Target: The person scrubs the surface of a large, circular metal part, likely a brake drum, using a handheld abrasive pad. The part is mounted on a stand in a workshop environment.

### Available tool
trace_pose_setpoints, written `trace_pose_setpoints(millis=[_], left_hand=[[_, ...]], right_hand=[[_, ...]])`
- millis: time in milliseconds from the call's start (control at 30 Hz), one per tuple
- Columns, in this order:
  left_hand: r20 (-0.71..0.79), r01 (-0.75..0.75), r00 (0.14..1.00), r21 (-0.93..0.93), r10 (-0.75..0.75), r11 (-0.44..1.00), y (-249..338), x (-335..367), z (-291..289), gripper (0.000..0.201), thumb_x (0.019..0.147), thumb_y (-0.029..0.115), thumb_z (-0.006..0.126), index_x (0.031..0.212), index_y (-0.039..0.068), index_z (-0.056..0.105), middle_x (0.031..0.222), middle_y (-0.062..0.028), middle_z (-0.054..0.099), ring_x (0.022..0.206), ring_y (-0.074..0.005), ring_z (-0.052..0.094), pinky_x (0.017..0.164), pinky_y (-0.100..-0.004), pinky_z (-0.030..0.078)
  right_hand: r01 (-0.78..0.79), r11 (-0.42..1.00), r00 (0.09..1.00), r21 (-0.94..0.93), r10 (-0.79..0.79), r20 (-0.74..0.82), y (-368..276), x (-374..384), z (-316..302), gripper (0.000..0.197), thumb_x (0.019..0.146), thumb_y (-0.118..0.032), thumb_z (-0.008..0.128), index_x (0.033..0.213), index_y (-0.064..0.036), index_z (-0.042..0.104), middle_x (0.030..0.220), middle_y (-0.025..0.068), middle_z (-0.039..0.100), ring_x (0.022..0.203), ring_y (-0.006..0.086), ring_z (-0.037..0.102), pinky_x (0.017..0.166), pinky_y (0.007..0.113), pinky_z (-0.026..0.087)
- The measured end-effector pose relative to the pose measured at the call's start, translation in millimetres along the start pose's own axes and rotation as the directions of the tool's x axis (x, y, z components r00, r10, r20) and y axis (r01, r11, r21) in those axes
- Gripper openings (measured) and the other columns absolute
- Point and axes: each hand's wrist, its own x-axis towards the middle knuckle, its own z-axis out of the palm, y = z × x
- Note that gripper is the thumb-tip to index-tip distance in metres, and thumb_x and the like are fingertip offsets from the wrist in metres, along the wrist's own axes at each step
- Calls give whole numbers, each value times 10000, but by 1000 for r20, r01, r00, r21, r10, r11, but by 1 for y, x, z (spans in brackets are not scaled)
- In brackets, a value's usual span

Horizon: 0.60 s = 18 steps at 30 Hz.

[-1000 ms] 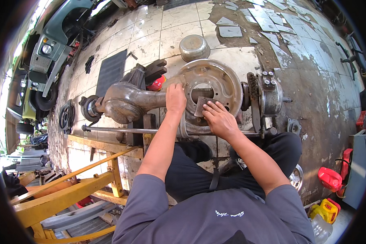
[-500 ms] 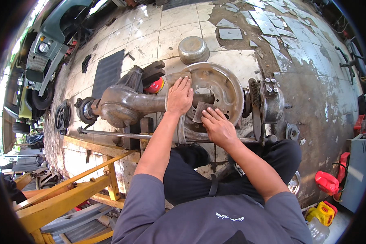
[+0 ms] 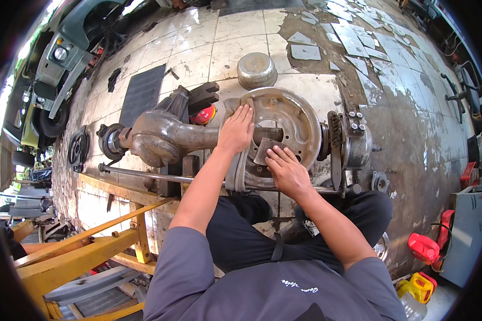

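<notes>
A round, stamped brake backing plate (image 3: 303,105) with a large central hole stands tilted on the end of a steel axle housing (image 3: 168,140). My left hand (image 3: 236,130) lies flat on its left rim, fingers stretched out, beside a grey-brown flap (image 3: 232,105) whose kind I cannot tell. My right hand (image 3: 287,170) presses a brownish piece of sandpaper (image 3: 264,150) against the plate near the central hole. Its fingertips rest on the sheet's right edge; its thumb is hidden.
A wire brush (image 3: 335,131) and a metal hub (image 3: 357,147) stand right of the plate. Beyond it sits a metal bowl (image 3: 256,71). A long rod (image 3: 144,175) runs in front; a yellow frame (image 3: 85,257) stands at left. Red (image 3: 424,248) and yellow (image 3: 416,288) containers lie at right.
The view has shifted slightly. My hands stay in nearly the same places on the plate, with the sandpaper piece turned a little under my right fingers.
</notes>
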Motion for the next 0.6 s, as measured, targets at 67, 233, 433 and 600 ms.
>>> trace_pose_setpoints(millis=[67,233,433,600], left_hand=[[0,11,1000,-37,-11,999,-7,-4,-10,378,977,215,524,1320,70,591,1368,-122,587,1291,-271,524,1045,-399,438],[-188,52,979,-166,-84,985,-22,-4,-31,202,941,156,599,1071,42,703,1031,-134,716,974,-296,670,867,-372,525],[-414,243,769,-515,-486,822,16,91,-49,245,943,204,638,1052,1,719,1014,-156,735,894,-302,720,834,-348,536],[-196,36,972,-424,-130,905,8,107,2,272,959,198,598,1154,41,706,1156,-146,708,1099,-300,667,944,-371,503]], right_hand=[[3,1000,1000,-7,-3,-9,1,0,2,256,933,-164,601,1160,-57,653,1336,101,624,1328,264,517,1148,434,356],[15,1000,1000,11,-15,-7,-1,3,2,253,930,-171,594,1142,-44,651,1335,111,623,1330,271,515,1151,439,350],[13,1000,1000,6,-13,-14,2,2,2,249,926,-161,599,1140,-44,654,1334,114,622,1325,278,518,1149,450,350],[30,999,999,23,-30,13,-8,2,-3,251,931,-166,596,1142,-44,659,1335,114,620,1324,278,520,1147,448,352]])
